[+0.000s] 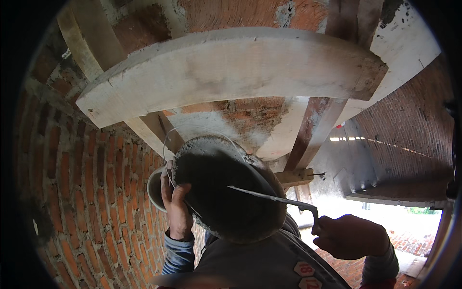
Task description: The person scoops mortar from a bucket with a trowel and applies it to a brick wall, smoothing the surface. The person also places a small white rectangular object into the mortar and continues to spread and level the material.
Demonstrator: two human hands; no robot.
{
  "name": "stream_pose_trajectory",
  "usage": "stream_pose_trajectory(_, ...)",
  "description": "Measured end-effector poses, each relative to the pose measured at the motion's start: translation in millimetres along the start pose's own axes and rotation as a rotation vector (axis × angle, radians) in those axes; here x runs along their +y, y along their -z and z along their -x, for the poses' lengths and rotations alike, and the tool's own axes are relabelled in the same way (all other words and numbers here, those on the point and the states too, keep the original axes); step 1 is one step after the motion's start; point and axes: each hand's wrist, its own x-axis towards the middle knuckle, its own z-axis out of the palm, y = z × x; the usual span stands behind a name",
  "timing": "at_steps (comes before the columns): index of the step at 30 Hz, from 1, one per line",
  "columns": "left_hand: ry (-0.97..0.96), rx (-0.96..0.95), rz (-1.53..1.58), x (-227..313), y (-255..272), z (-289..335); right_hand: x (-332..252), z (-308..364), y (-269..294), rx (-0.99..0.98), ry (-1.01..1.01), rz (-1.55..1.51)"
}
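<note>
A round bucket (275, 214) crusted with grey mortar is tilted in front of my body, its dark inside facing up toward me. My left hand (179, 209) grips its left rim, with the thumb over the edge and the fingers outside. A thin wire bail (166, 139) arches above the rim. My right hand (353, 236) is closed round the handle of a trowel (262, 194). Its blade, seen nearly edge-on, points left over the bucket's mouth. How much mortar lies in the bucket is too dark to tell.
Overhead, a thick curved board (231, 72) is fixed across slanted wooden beams (313, 130). Brick walls (82, 207) rise at left and right. Behind my left hand shows another pale round container (155, 190). A horizontal timber (298, 177) juts out right of the bucket.
</note>
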Motion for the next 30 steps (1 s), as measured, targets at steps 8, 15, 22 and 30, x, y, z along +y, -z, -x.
stream_pose_trajectory(8,-0.375,0.071,0.002,-3,-50,26,4,-13,23,-0.064,-0.225,-0.235)
stream_pose_trajectory(15,-0.571,0.099,-0.200,-28,-48,35,44,-85,-41,0.055,-0.126,-0.264)
stream_pose_trajectory(22,-0.559,0.216,-0.130,-37,-38,46,61,-98,-72,-0.179,0.342,0.132)
stream_pose_trajectory(30,-0.592,0.216,-0.118,-37,-42,44,45,-114,-60,-0.335,0.169,-0.729)
